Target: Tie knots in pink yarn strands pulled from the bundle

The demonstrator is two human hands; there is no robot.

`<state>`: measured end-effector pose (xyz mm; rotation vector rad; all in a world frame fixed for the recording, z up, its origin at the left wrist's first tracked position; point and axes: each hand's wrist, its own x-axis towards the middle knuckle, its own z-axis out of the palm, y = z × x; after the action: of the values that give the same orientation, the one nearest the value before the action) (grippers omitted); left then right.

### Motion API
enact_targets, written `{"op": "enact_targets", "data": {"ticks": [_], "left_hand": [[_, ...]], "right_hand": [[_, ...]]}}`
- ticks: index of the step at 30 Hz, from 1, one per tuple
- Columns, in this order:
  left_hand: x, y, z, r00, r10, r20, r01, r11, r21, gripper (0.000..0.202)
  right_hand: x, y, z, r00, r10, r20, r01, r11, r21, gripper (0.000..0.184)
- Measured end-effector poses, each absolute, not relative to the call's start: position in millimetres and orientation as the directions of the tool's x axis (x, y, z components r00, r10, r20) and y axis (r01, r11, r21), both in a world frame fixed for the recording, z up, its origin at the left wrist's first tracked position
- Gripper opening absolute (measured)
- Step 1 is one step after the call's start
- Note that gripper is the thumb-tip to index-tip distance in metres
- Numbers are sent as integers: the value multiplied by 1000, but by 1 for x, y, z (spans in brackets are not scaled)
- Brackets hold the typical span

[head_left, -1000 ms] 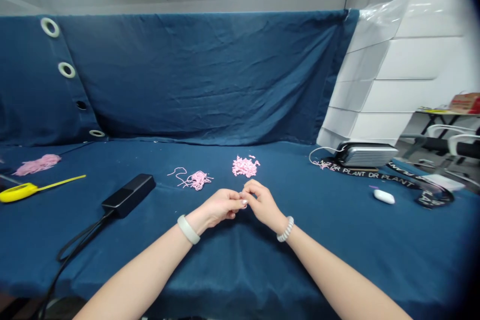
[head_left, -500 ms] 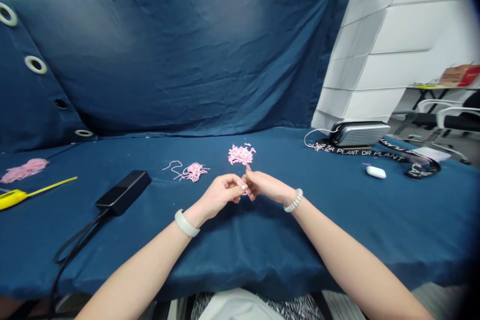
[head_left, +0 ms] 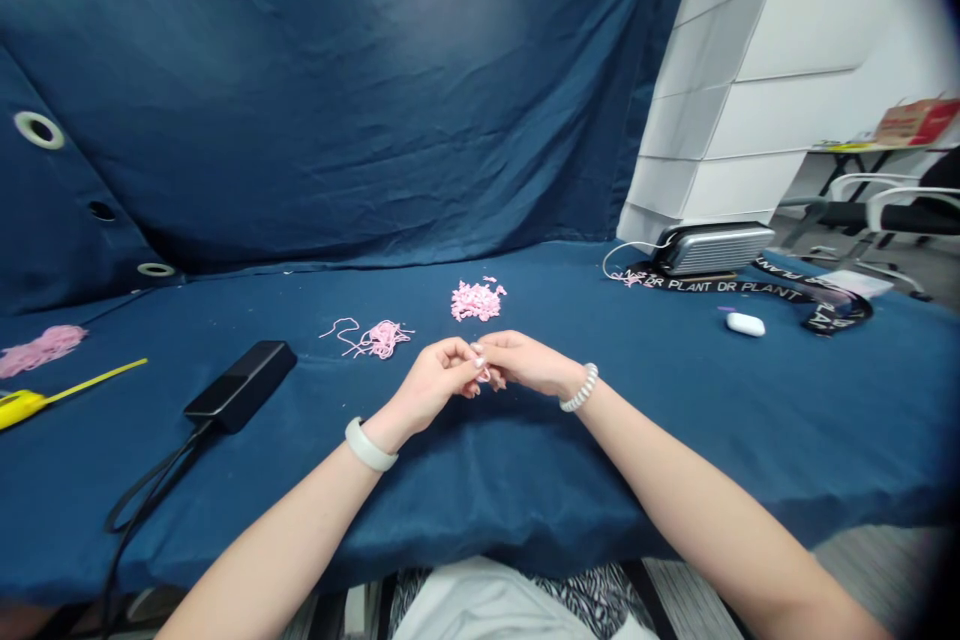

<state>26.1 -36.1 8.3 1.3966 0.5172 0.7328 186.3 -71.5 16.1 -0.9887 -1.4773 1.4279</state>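
Left hand and right hand, held together and touching at the fingertips; pinched between them, a scrap of pink string, mostly hidden by the fingers, so we cannot make out its length or shape; on the left wrist, a smooth white bangle; on the right wrist, a beaded white bracelet.

Ahead of the hands and not touching them, a pile of pink string bits, short and crinkled, in a loose heap; ahead and to the left, a tangle of pink string, thin and soft, with one looped end trailing; both lie on a blue cloth, which is slightly creased and covers the table.

Left of the hands, a black power adapter, a flat rectangular block; its black cable runs down past the table edge, where it passes out of clear view; farther left, a pink bundle and a yellow tape measure, the latter cut off by the frame.

To the right, a ribbed silver case; a black printed strap; a small white oval object, too plain to identify.
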Motion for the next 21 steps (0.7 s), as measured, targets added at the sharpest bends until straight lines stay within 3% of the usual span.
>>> {"op": "enact_targets", "data": {"ticks": [6,12,15,18,21], "left_hand": [[27,-35,9,593,801,78,-197,51,979,22],[28,-35,7,505,862,46,-139,28,990,19],[29,-35,7,473,881,13,-112,46,993,20],[30,-34,7,458,888,-46,-134,120,984,21],[29,-33,7,452,888,-82,-199,190,961,19]], "right_hand": [[187,-69,14,-270,961,62,-23,58,-998,30],[189,-69,18,-192,974,119,244,165,-956,21],[187,-73,21,-113,967,228,465,254,-848,20],[181,-77,21,-51,905,422,628,357,-692,20],[176,-80,17,-143,763,631,750,499,-434,17]]}}
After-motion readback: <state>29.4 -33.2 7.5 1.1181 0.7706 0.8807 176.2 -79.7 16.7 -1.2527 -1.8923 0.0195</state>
